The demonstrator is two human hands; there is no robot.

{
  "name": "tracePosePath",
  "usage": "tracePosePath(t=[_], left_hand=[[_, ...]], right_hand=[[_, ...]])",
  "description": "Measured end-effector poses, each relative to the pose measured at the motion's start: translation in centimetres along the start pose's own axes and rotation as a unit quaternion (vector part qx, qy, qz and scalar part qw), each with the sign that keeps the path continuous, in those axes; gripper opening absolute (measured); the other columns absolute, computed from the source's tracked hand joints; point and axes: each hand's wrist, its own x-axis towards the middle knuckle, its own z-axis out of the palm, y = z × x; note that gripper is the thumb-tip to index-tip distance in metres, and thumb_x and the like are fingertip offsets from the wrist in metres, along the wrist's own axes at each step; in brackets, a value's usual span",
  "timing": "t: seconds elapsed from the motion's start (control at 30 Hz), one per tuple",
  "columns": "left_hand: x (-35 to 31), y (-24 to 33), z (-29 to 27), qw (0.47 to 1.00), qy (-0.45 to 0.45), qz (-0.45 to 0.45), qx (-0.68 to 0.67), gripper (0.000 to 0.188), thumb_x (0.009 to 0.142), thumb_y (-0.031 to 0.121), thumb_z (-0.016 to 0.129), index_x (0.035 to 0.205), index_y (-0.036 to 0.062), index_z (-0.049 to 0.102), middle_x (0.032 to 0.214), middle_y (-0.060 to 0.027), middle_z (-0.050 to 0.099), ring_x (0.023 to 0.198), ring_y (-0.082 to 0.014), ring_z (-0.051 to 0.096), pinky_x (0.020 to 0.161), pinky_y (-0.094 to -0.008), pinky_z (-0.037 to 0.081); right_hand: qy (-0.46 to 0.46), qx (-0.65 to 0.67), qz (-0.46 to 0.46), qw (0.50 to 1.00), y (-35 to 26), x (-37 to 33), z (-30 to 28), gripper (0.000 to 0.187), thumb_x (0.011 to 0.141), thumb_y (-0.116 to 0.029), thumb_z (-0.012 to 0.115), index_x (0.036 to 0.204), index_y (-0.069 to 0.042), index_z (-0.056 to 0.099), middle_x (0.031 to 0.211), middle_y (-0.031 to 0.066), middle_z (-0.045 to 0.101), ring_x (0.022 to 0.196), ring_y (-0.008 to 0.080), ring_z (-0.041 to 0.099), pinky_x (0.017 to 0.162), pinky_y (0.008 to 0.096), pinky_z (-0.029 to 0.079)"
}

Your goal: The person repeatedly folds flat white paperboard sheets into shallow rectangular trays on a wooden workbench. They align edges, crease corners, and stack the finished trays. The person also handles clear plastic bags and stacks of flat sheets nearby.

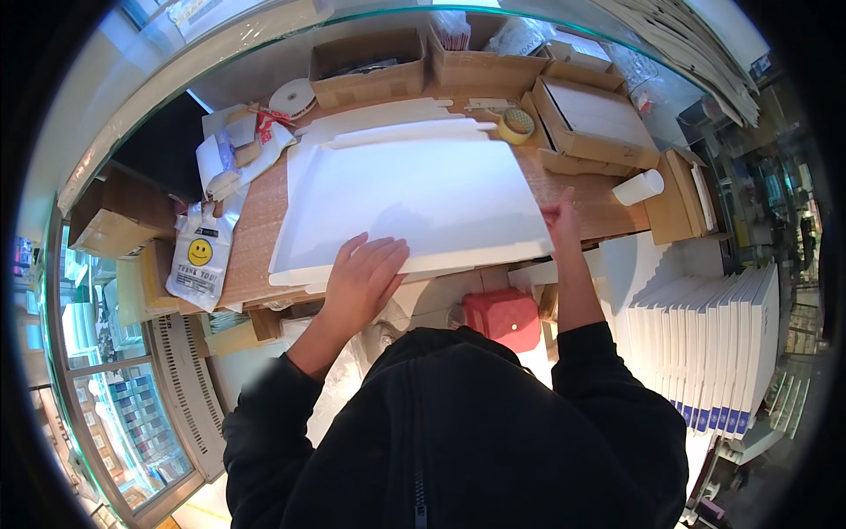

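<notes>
Large white card sheets (pixel 414 189) lie stacked on the wooden table in front of me, with cut tabs showing along the far edge. My left hand (pixel 368 273) rests on the top sheet by its near edge, fingers stretched out and holding nothing. At the right edge of that sheet, my right hand (pixel 562 225) has its fingers closed on the border, near the front right corner. Its index finger or thumb points away from me, and the fingertips under the sheet are hidden.
Open cardboard boxes (pixel 368 84) line the back. A yellow tape roll (pixel 516 126), a flat carton (pixel 592 128) and a white cylinder (pixel 638 188) sit at right. A smiley-face plastic bag (pixel 201 256) hangs at left. White folders (pixel 705 339) stand lower right; a red case (pixel 502 317) is below.
</notes>
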Motion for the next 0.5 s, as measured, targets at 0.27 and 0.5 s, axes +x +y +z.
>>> tracePosePath(t=[0.27, 0.5], left_hand=[[-1.6, -0.1, -2.7, 0.996, -0.024, 0.048, 0.068, 0.037, 0.083, 0.01, 0.058, 0.119, 0.0129, 0.06, 0.134, -0.0068, 0.053, 0.124, -0.023, 0.049, 0.107, -0.0479, 0.029], [-5.2, -1.5, -0.6, 0.986, 0.132, -0.089, 0.049, 0.044, 0.078, 0.002, 0.06, 0.121, 0.0051, 0.057, 0.132, -0.0194, 0.05, 0.124, -0.0369, 0.047, 0.104, -0.0553, 0.032]], right_hand=[[-0.001, 0.047, 0.009, 0.999, -3.8, -6.7, 5.3, 0.045, 0.094, -0.031, 0.05, 0.122, 0.004, 0.052, 0.112, 0.0135, 0.063, 0.101, 0.0248, 0.062, 0.089, 0.0368, 0.05], [-0.13, -0.052, 0.04, 0.989, 1.3, -8.6, 6.5, 0.039, 0.091, -0.019, 0.058, 0.122, 0.002, 0.051, 0.114, 0.0139, 0.061, 0.1, 0.0238, 0.063, 0.082, 0.0358, 0.054]])
